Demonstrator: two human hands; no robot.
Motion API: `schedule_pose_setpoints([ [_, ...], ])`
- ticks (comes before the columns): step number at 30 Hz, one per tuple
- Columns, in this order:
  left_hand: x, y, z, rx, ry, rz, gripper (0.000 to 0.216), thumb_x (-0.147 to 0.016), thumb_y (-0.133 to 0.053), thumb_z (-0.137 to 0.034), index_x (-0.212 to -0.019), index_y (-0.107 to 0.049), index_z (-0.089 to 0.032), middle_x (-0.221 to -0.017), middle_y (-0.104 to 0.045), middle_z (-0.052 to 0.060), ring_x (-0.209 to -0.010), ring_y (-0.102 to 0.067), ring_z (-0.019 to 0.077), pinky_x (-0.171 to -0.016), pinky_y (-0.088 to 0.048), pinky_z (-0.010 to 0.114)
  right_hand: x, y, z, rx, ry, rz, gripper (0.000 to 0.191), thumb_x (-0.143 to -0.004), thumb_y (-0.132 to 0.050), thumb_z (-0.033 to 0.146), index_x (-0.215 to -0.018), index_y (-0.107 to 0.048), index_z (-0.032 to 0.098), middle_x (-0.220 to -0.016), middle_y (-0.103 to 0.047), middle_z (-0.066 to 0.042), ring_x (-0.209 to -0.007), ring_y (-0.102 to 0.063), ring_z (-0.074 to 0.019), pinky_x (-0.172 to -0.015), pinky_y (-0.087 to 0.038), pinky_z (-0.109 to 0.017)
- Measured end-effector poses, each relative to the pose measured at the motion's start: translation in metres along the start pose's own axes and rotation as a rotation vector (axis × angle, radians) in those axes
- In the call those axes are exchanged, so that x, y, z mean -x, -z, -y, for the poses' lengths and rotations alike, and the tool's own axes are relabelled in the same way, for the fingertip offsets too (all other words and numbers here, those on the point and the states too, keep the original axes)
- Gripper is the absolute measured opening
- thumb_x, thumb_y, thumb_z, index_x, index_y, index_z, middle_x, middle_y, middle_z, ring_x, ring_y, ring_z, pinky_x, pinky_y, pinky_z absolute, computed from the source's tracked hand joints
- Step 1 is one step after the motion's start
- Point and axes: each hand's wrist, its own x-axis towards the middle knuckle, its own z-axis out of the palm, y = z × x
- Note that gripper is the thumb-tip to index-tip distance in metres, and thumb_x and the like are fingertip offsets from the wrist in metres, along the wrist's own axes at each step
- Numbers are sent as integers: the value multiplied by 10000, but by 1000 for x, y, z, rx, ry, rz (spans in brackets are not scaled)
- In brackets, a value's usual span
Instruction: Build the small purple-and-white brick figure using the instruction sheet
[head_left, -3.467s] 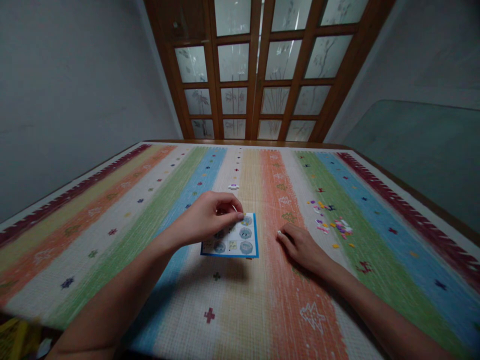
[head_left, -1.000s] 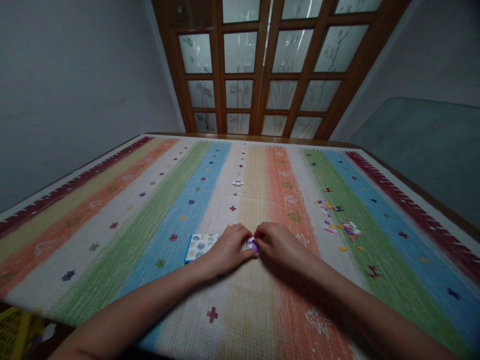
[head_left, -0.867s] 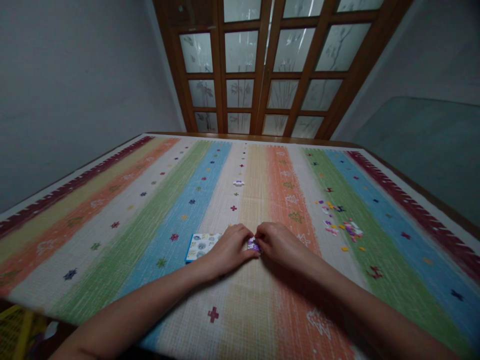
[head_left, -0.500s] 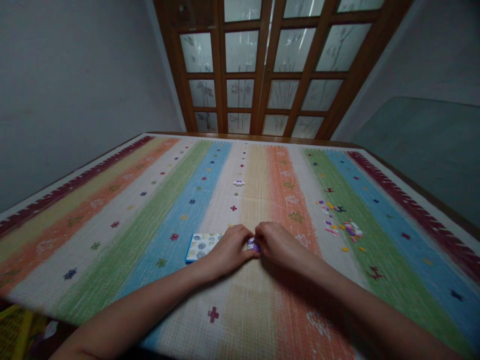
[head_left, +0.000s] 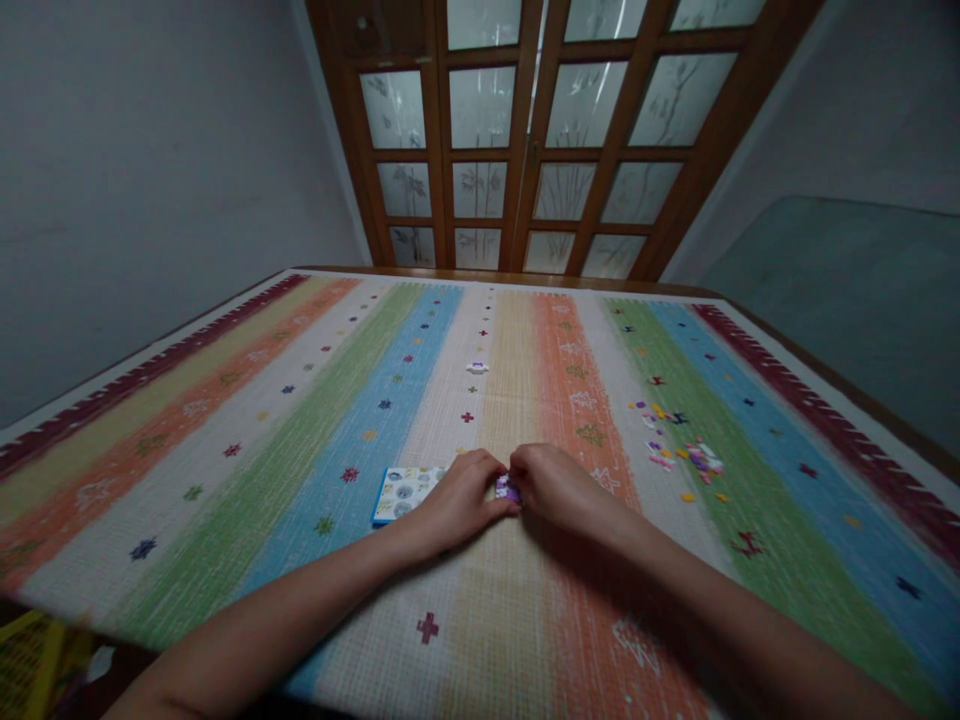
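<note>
Sm. purple-white pc [head_left: 507, 487], prob. toy bricks, is just R of the printed card [head_left: 405, 493]; can't tell if it's resting or held a bit above. L hand [head_left: 463, 500] grips its L side, thumb on the wearer's side, & hides the card's R part. R hand [head_left: 551, 480] pinches its R side w/ fingers curled in (any extra brick under them = hidden).

Handling, my guess: v. light, stiff plastic, not esp. slippery but fiddly, apt to pop apart at the joins if squeezed unevenly. Best hold: outer side edges, thumb vs. fingertips.

Further out: a sm. white pc [head_left: 477, 368] w/ purple on it sits beyond the card & to its R. Loose bricks [head_left: 703, 460], pink/white/purple/yellow, lie scattered well R of the card. All on the striped, cloth-covered surface [head_left: 472, 600].

Containers: only one I can make out, a yellow basket [head_left: 34, 655], lower down, well L of the card & nearer the wearer; contents too dark to ID. White scrap [head_left: 100, 662] nearby, also L of the card, can't tell if inside.
</note>
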Motion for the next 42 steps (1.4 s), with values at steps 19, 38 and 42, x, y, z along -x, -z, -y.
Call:
schedule_pose_setpoints([
  [19,13,-11,-5,-462,-312,75,392,-959,-305,-227,-1310,-422,-97,-1361,-489,130,-1210,-449,244,-1047,-276,449,39,-23,-56,-286,26,-385,259,-860,-466,182,-994,-686,154,-1010,-703,-117,-951,-632,-221,-889,-464,-398],
  [38,-14,1,-29,-418,-195,68,566,-952,-233,-401,-1387,-297,-45,-1453,-342,181,-1366,-263,238,-1139,-101,453,40,-22,-65,-463,-66,-568,286,-827,-448,238,-956,-693,166,-1020,-703,-127,-941,-642,-231,-837,-498,-410],
  [42,-39,-17,-37,-435,-168,131,670,-921,-225,-508,-1397,-279,-40,-1482,-268,189,-1395,-161,280,-1130,-55,498,42,-19,-73,-516,-130,-658,297,-812,-449,259,-945,-695,160,-1036,-695,-135,-965,-633,-233,-791,-513,-387],
])
